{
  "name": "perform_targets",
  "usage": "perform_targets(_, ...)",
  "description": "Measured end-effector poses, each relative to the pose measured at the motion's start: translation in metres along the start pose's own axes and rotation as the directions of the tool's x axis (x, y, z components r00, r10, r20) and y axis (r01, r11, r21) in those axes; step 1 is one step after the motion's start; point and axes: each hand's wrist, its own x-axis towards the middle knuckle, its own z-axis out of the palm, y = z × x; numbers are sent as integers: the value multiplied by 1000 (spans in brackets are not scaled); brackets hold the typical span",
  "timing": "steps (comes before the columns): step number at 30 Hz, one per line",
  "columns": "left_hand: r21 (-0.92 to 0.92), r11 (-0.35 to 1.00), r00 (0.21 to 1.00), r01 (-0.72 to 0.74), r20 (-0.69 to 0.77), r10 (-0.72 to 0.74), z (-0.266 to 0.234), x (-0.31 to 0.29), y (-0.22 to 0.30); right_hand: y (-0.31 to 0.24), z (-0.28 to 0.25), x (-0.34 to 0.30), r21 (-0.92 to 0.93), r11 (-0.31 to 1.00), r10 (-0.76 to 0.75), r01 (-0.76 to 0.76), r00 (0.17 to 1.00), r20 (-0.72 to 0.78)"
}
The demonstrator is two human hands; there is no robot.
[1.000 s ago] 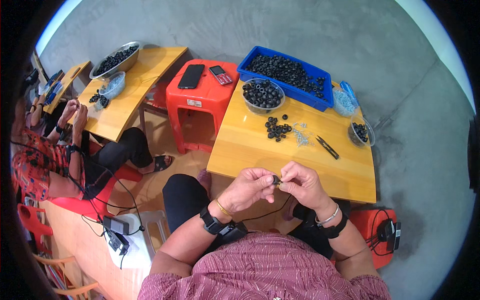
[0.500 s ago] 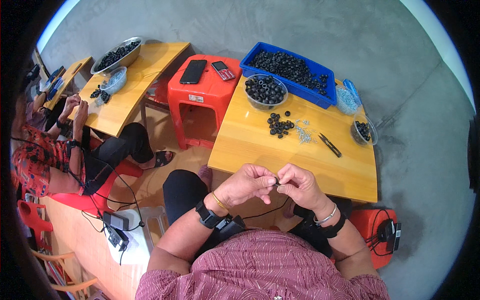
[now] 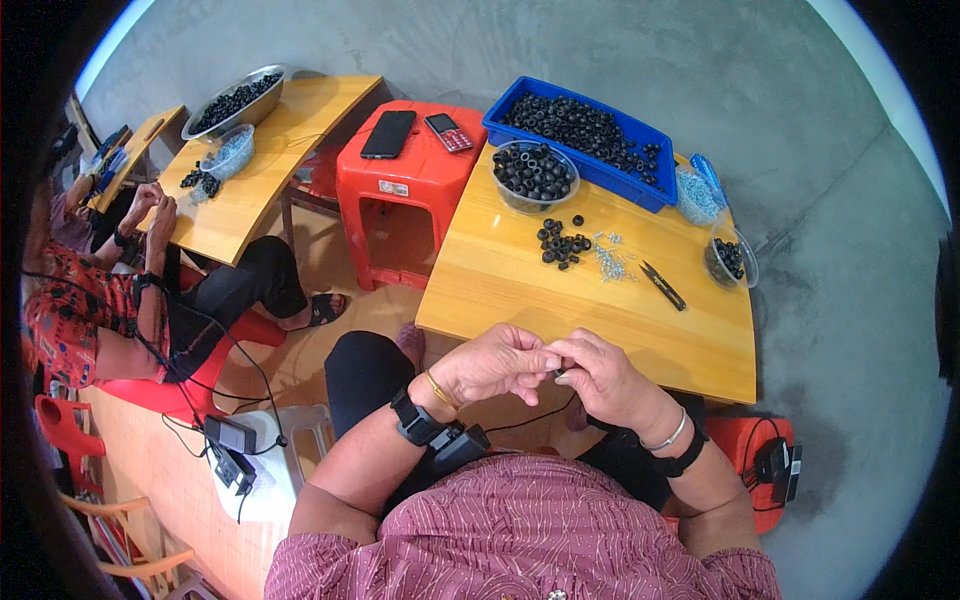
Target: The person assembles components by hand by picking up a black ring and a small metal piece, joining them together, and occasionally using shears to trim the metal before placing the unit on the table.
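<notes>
My left hand and my right hand meet just off the table's near edge, fingertips pinched together. Between them sits a small black part, mostly covered by the fingers; it looks like the black ring-shaped parts piled loose on the table. Beside that pile lie tiny silvery pieces, too small to make out. To their right rests a pair of black thread snips.
A blue tray of black parts stands at the table's far side. Around it are a clear bowl of black parts, a tub of pale-blue pieces and a small tub. Two phones lie on a red stool. Another person works at left.
My right hand's fingers have closed further over the black part, which is now more hidden. Both hands stay together in nearly the same place.
</notes>
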Motion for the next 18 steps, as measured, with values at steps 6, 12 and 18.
perform_targets(6, -30, 999, 997, -30, -73, 27, 1, 5, -4, -7, 2, 0, -190, 981, 22, -27, 999, -28)
perform_targets(12, -111, 988, 988, -111, -123, 97, 6, 10, -10, -4, 1, 1, -273, 960, 49, -67, 996, -69)
perform_targets(18, -122, 977, 979, -176, -121, 162, 8, 11, -15, -6, 1, 1, -326, 943, 51, -69, 997, -64)
